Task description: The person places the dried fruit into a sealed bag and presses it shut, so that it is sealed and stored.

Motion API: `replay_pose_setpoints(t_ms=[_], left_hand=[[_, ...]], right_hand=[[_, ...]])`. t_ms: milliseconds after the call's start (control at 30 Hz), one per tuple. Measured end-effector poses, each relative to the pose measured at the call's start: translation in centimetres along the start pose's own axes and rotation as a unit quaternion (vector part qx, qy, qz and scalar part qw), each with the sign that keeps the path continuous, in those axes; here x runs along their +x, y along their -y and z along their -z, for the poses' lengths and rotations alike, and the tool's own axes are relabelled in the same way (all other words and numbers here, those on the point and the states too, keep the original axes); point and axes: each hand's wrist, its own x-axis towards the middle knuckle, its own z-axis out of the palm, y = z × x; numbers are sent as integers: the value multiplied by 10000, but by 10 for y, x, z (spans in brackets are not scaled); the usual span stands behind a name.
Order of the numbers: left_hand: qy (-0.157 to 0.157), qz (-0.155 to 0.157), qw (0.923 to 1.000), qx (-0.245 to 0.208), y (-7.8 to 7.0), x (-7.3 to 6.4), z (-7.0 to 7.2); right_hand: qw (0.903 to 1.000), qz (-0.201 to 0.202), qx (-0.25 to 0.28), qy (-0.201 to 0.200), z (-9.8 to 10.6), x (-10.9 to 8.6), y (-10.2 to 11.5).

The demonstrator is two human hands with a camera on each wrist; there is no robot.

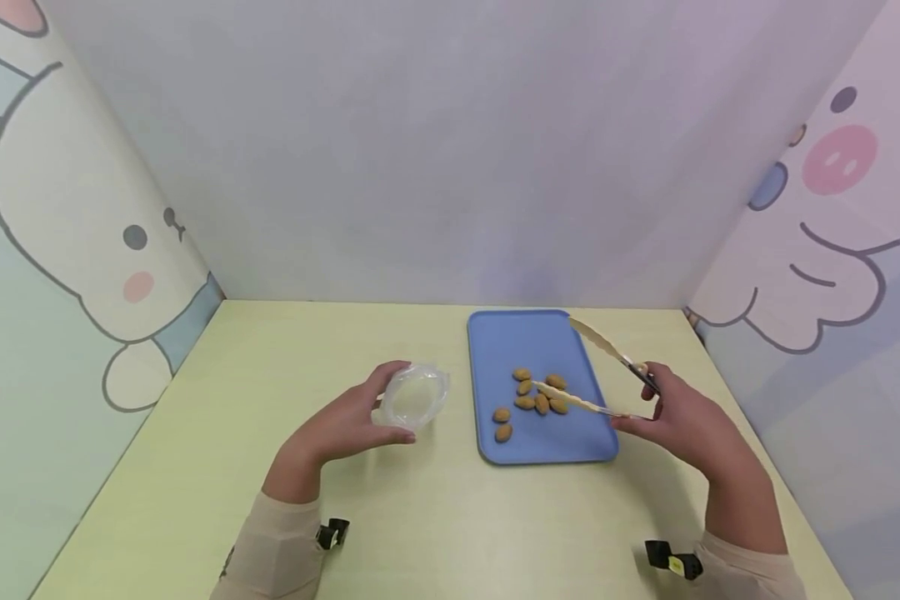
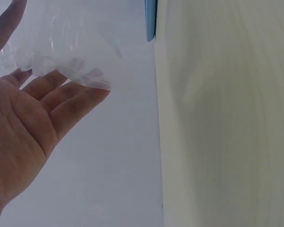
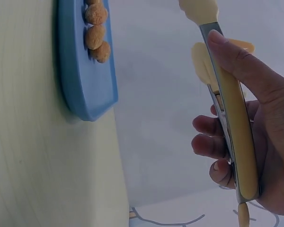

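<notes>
My left hand (image 1: 352, 417) holds a clear, crinkled plastic bag (image 1: 416, 397), thumb on one side and fingers on the other, above the table left of the blue tray. The left wrist view shows the bag (image 2: 71, 42) hanging over the fingertips. In my right hand (image 1: 678, 421) is a pair of tongs (image 1: 596, 342) with cream tips, its arms spread apart over the tray's right side. Brown almonds (image 1: 542, 404) lie loose on the blue tray (image 1: 525, 342), several bunched under the lower tong arm. The tongs (image 3: 236, 127) have a cream grip, with my thumb pressing along it.
A pale yellow table (image 1: 450, 525) bears the tray and meets a plain wall (image 1: 450, 167) behind it. Side walls with cartoon animals stand at left and right. Small black devices (image 1: 333, 533) are strapped at both wrists.
</notes>
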Motion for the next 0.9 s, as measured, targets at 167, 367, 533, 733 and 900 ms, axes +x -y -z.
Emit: replay_pose_setpoints(t_ms=[167, 367, 533, 733, 900], left_hand=[[6, -5, 10000, -10, 3, 1, -1], [4, -2, 10000, -16, 4, 0, 0], [48, -17, 10000, 0, 4, -1, 0], [58, 14, 10000, 23, 5, -1, -1], [88, 38, 9999, 59, 7, 1, 0]], right_hand=[[9996, 218, -198, 37, -3, 0, 4], [9991, 195, -68, 359, -4, -3, 9], [9981, 68, 101, 598, -8, -3, 14], [9959, 72, -83, 902, -11, -3, 21], [9950, 222, -60, 975, -11, -4, 26]])
